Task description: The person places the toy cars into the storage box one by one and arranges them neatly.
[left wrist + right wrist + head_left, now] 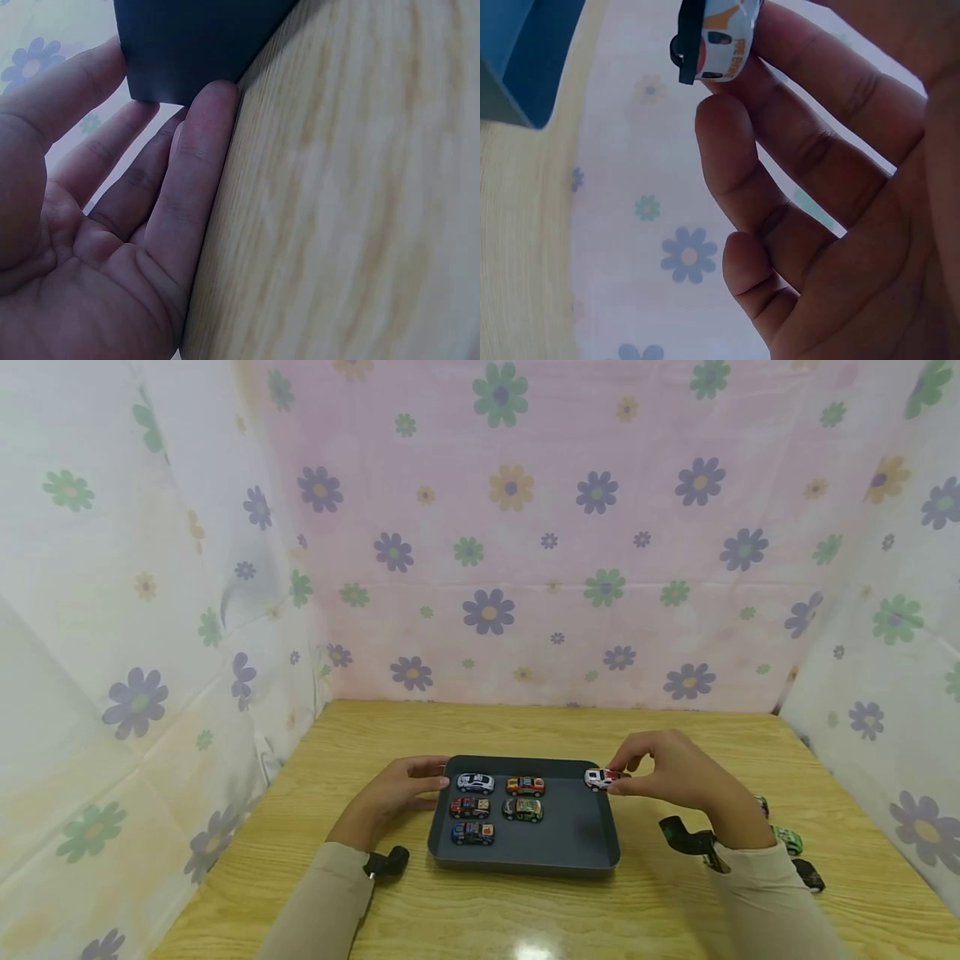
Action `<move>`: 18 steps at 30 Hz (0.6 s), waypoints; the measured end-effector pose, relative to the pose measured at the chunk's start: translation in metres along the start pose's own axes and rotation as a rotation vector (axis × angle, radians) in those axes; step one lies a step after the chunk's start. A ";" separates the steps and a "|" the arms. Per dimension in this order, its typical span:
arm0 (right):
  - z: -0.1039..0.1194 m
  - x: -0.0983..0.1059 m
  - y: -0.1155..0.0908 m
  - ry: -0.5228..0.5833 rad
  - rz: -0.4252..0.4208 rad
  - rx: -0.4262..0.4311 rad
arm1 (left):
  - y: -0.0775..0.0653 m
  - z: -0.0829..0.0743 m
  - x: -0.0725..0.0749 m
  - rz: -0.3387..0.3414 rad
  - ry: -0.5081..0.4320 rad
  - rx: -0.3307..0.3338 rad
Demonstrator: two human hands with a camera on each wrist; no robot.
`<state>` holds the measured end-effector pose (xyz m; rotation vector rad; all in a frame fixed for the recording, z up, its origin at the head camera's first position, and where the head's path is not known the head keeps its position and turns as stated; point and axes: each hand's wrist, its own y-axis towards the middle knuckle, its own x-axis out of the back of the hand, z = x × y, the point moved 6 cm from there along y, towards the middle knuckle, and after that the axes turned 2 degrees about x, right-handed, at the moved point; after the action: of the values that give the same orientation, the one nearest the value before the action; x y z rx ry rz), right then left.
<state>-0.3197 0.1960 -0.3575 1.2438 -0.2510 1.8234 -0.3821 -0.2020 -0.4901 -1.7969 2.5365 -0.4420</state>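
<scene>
In the head view a dark grey tray [572,839] lies on the table. My left hand [397,793] is at its left side, fingertips against the outer wall; the left wrist view shows the fingers fairly straight along the table at the tray's corner [176,56]. With thumb and fingers, my right hand [671,772] pinches a white and red toy car [597,778] over the tray's right rim. Printed lettering shows on that car [727,41] in the right wrist view. Inside the tray, toward the left, stand several toy cars, among them a white-blue one [476,783] and a red-yellow one [525,786].
Right of the tray, a green toy car [788,839] and a black one [809,875] lie on the wooden table [480,910] beside my right forearm, which partly hides another. Flowered cloth [555,556] surrounds the table at the back and sides.
</scene>
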 end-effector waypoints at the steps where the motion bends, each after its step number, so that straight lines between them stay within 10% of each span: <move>1: 0.001 -0.001 0.002 0.005 0.000 0.002 | 0.000 0.000 0.000 0.000 -0.001 0.000; 18: 0.015 -0.023 0.017 0.059 -0.021 0.044 | 0.001 0.001 0.000 0.007 0.004 -0.005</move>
<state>-0.3203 0.1645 -0.3648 1.2162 -0.1653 1.8535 -0.3829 -0.2023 -0.4914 -1.7898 2.5474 -0.4402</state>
